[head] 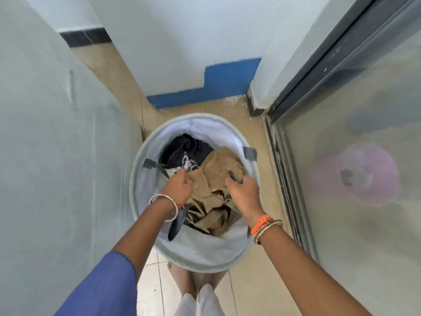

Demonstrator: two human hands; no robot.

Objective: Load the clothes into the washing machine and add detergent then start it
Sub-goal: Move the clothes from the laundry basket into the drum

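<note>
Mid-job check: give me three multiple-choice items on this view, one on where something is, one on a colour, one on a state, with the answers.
1. Where does the laundry basket stand?
A. On the tiled floor at the person's feet
B. On a shelf
C. Inside a washing machine

2. What colour is the garment that both hands are on?
A. Red
B. Tan
C. Bright green

3. What state is the basket in?
A. Empty
B. Tipped on its side
C. Upright with clothes inside

Answers:
1 A: floor tiles show around it and feet just below it.
2 B: the left hand and right hand close on tan cloth; a dark garment lies behind.
3 C: its round rim faces up with clothes inside.
</note>
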